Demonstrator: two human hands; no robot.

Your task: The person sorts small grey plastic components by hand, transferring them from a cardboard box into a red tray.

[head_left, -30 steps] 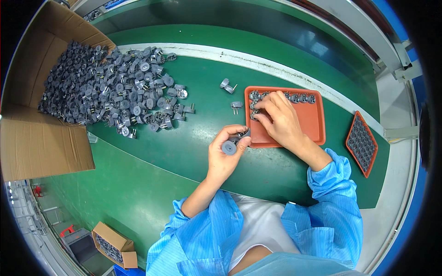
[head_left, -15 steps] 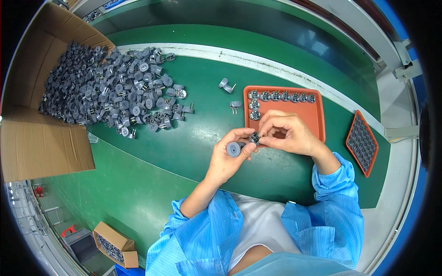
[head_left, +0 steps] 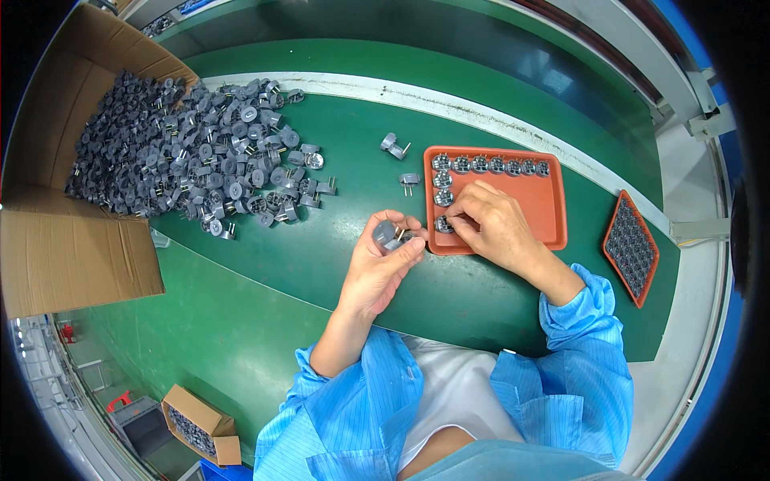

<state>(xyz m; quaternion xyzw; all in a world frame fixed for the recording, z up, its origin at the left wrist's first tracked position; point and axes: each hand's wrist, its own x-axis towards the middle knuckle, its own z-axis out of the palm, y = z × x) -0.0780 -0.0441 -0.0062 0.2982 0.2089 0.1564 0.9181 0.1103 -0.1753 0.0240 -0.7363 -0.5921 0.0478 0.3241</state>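
My left hand (head_left: 370, 272) is closed around a grey round two-pin plug piece (head_left: 384, 233), its metal pins pointing right; a second piece seems partly hidden among the fingers. My right hand (head_left: 499, 227) reaches over the orange tray (head_left: 525, 210). Its fingertips pinch a dark round plug piece (head_left: 443, 224) at the tray's left side, just below the pieces standing there. A row of similar pieces (head_left: 497, 166) lines the tray's far edge, and more run down its left edge. Two loose grey plug pieces (head_left: 392, 146) lie on the green table left of the tray.
A big pile of grey plug pieces (head_left: 233, 152) spills from a cardboard box (head_left: 80, 256) at the left. To the right, a second orange tray (head_left: 643, 298) is filled with pieces. Behind runs a white strip (head_left: 361, 88). A small cardboard box (head_left: 227, 450) stands at lower left.
My hands have moved apart. The right hand has carried a round piece to the tray's left edge; the left hand has drawn left and turned the grey plug piece so its pins show.
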